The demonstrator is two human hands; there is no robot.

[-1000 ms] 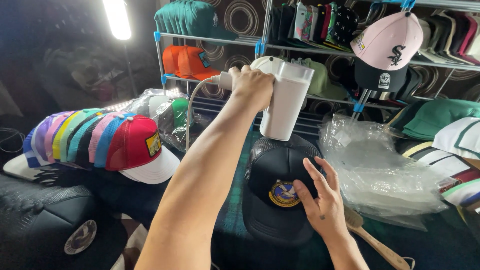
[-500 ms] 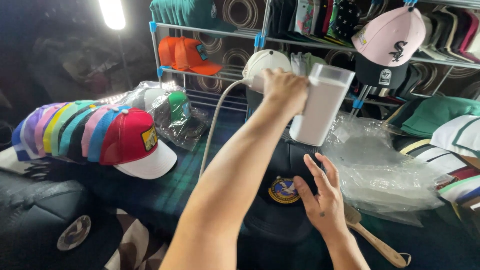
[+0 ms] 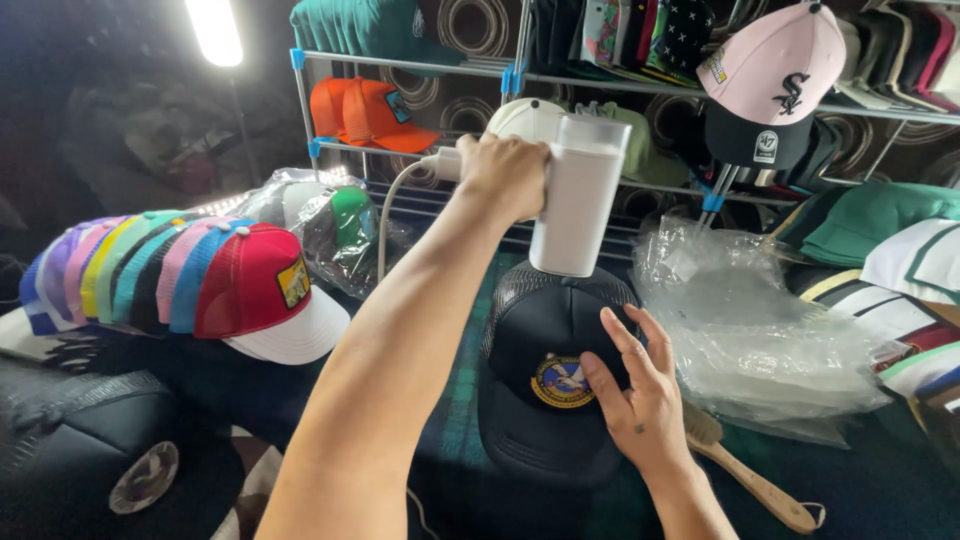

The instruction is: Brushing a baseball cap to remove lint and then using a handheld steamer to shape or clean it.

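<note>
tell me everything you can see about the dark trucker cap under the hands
The dark navy trucker cap with a round embroidered patch sits upright on the green-covered table, brim toward the camera. Its front panel looks smooth, like foam or fabric, and the back is black mesh. The patch is blue with a gold edge and a pale bird-like figure. The right hand lies flat on the front panel beside the patch. The left hand holds a white handheld steamer with its nozzle at the crown; actual contact is unclear.
</note>
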